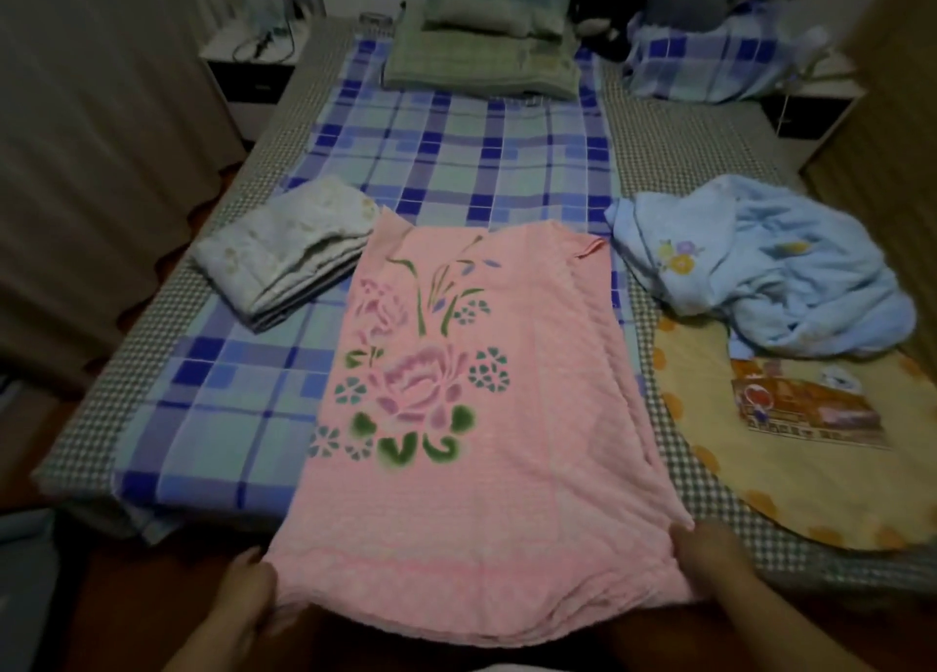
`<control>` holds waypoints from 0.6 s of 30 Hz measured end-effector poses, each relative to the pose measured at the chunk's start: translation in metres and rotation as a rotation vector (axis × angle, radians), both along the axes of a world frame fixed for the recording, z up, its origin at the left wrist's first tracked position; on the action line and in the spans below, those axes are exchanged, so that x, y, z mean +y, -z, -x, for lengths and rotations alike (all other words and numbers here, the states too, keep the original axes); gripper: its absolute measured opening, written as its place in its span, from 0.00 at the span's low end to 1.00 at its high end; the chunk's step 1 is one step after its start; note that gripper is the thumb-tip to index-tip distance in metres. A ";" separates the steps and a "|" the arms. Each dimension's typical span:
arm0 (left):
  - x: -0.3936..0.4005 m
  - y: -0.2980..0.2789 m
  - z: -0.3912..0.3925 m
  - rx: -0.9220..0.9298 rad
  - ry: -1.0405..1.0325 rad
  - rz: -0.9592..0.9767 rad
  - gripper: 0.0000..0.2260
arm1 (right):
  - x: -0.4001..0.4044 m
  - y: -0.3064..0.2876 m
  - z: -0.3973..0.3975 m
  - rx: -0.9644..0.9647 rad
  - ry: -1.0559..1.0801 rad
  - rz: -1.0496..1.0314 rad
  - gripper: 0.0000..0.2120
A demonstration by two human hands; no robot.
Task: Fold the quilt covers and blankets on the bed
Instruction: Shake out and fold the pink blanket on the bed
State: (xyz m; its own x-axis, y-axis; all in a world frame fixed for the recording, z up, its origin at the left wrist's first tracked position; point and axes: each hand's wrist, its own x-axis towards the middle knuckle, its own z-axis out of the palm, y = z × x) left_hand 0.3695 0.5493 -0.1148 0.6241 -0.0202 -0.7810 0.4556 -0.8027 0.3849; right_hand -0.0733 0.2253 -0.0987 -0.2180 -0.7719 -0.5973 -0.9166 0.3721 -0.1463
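Closest to my view were both hands, each pinching a near corner of the pink floral blanket [471, 418]: left hand [248, 595] on the left corner, right hand [710, 555] on the right one, fingers curled into the cloth. That blanket lay lengthwise down the middle of the bed [91, 418], its near edge hanging off the foot end. Going left to right from there: a folded pale cover [284, 260] sat on the blue plaid sheet [446, 164], just left of the pink one's far end. At the head end, green folded bedding [481, 58] was stacked up. On the right, a crumpled light blue blanket [770, 271] partly overlapped a yellow dotted quilt [710, 443].
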 end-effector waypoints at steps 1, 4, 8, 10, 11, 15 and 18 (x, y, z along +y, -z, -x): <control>-0.013 -0.007 0.000 0.039 -0.105 0.120 0.21 | -0.008 -0.003 -0.008 0.002 0.007 -0.006 0.20; -0.067 -0.042 -0.017 0.140 -0.327 0.347 0.10 | -0.042 -0.016 -0.036 -0.016 0.052 -0.030 0.21; -0.135 -0.038 -0.053 0.082 -0.278 0.362 0.09 | -0.093 -0.017 -0.068 0.034 -0.033 -0.096 0.16; -0.154 -0.021 -0.064 0.062 -0.245 0.303 0.08 | -0.108 -0.003 -0.075 0.054 -0.020 -0.132 0.14; -0.162 -0.009 -0.068 0.053 -0.240 0.278 0.08 | -0.114 0.008 -0.077 0.034 0.002 -0.137 0.15; -0.203 0.033 -0.056 0.057 -0.092 0.165 0.06 | -0.132 0.055 -0.079 -0.100 0.220 -0.097 0.19; -0.221 0.055 -0.048 -0.058 0.078 0.011 0.02 | -0.125 0.074 -0.072 -0.157 0.240 -0.081 0.17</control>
